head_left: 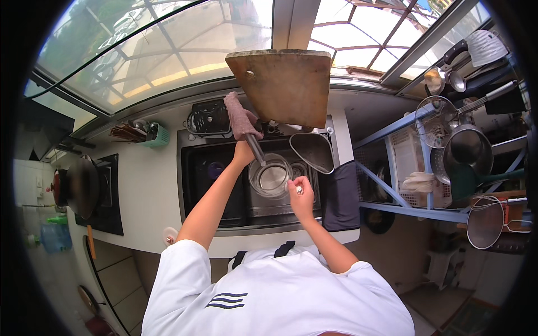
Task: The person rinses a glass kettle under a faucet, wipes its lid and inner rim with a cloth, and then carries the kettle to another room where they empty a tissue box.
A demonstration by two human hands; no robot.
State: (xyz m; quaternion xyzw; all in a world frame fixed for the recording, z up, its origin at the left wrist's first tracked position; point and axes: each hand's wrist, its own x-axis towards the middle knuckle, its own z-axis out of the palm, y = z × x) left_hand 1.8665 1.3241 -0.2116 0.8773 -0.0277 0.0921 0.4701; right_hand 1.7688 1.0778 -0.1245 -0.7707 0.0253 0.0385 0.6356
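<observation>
A clear round pot (274, 178) is in the right basin of the black sink (224, 228), below the dark faucet spout (255, 150). My right hand (302, 197) is closed at the pot's right edge, with a small pale bit showing between its fingers, perhaps part of a handle. Reaching over the basin divider, my left hand (243, 150) is at the faucet, where a pinkish-brown cloth (238, 116) lies over or against it. The fingers of that hand are hidden by the faucet and cloth.
A wooden cutting board (286, 87) leans behind the sink. An oval strainer (314, 152) sits at the right basin's back corner, a dark towel (341, 197) over the edge. Left are a green utensil basket (158, 137) and a wok (84, 187); right, a blue rack (392, 210).
</observation>
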